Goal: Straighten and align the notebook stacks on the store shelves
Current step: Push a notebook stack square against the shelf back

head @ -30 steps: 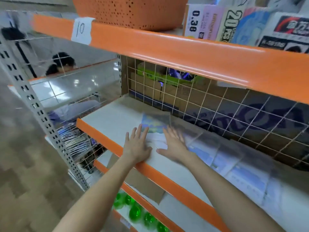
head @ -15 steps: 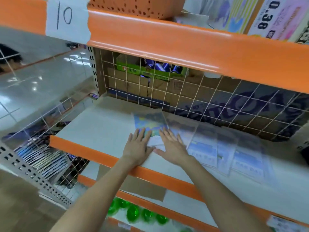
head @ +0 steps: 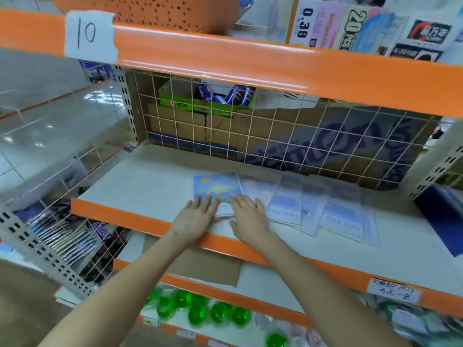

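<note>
**One head-worn view, close to the middle shelf**

A single wide-angle camera sits on the person's head and looks forward and slightly down into a store rack. It is near: both forearms run up from the bottom edge to the middle shelf [head: 140, 194], which fills the centre. The orange shelf lip above [head: 250, 63] crosses the top of the frame, bowed by the lens. Lower shelves show beneath the arms, and a tiled floor [head: 37, 126] lies off to the left. No second view overlaps it.

We see the notebooks [head: 283, 199] on the shelf [head: 140, 186], our hands [head: 195, 219] at their seven o'clock, wire grid [head: 275, 136] at twelve.
</note>
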Motion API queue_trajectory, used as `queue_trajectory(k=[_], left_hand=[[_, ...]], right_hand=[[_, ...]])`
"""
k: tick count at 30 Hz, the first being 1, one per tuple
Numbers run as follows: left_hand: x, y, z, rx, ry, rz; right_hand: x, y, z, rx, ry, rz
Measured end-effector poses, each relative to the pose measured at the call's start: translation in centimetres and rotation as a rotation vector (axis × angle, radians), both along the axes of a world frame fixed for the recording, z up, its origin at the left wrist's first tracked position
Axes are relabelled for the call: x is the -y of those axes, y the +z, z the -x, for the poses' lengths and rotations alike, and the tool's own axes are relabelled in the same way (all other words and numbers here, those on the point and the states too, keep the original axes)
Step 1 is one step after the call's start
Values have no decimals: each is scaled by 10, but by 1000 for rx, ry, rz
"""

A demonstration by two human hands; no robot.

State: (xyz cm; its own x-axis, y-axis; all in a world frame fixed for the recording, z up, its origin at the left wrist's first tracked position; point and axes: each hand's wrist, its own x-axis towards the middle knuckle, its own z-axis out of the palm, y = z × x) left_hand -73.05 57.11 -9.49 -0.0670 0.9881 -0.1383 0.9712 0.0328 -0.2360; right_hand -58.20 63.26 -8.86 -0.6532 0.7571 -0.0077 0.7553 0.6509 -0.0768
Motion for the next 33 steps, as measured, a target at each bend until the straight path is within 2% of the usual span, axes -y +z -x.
queue_trajectory(k=[7,19,26,30,33], left_hand=[[32,-2,-3,-42,-37,-26],[13,6,-28,103,42,-121],[-19,14,-76,157,-150,-253],[-35,20,-133,240,-348,-398],[-40,21,-186,324,-451,-415]], right_hand=[[14,1,8,86,33,-58],[20,1,-8,67,4,-114],[17,20,-65,15,-213,-177],[20,28,-125,70,-376,-219],[28,31,-179,98,-479,-233]])
